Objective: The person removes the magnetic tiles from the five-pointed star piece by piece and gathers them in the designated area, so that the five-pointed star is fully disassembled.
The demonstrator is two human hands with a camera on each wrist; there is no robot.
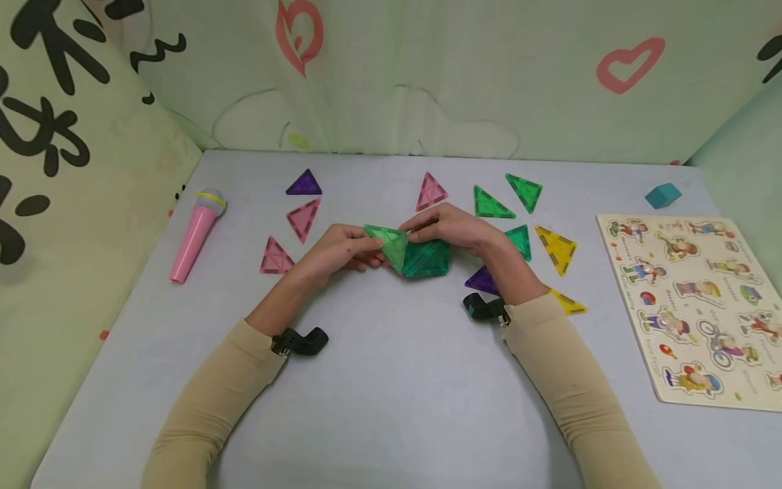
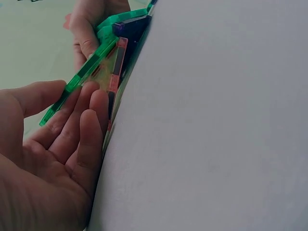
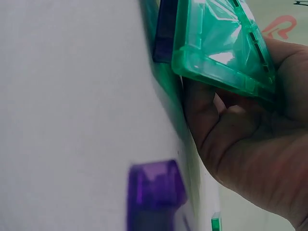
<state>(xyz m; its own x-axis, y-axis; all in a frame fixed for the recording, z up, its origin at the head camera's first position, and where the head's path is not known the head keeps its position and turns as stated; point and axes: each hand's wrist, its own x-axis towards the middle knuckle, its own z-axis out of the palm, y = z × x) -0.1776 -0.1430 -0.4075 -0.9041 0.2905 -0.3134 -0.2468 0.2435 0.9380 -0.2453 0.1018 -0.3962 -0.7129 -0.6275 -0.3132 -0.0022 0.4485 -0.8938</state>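
Near the middle of the table, my left hand (image 1: 334,252) pinches a light green triangular magnetic tile (image 1: 391,241) between thumb and fingers, holding it tilted. My right hand (image 1: 458,225) grips a darker green magnetic tile piece (image 1: 426,261) that adjoins it. In the left wrist view, a pink-edged tile (image 2: 115,79) and a dark purple tile (image 2: 132,31) sit beneath the green ones, low against the table. A purple edge (image 3: 166,31) also shows beside the green tile (image 3: 224,48) in the right wrist view. How these pieces join is partly hidden by the fingers.
Loose triangular tiles lie around: pink (image 1: 303,219) and purple (image 1: 304,183) on the left, green (image 1: 492,203) and yellow (image 1: 557,248) on the right. A pink toy microphone (image 1: 197,238) lies far left. A picture puzzle board (image 1: 690,272) and teal block (image 1: 663,195) are far right.
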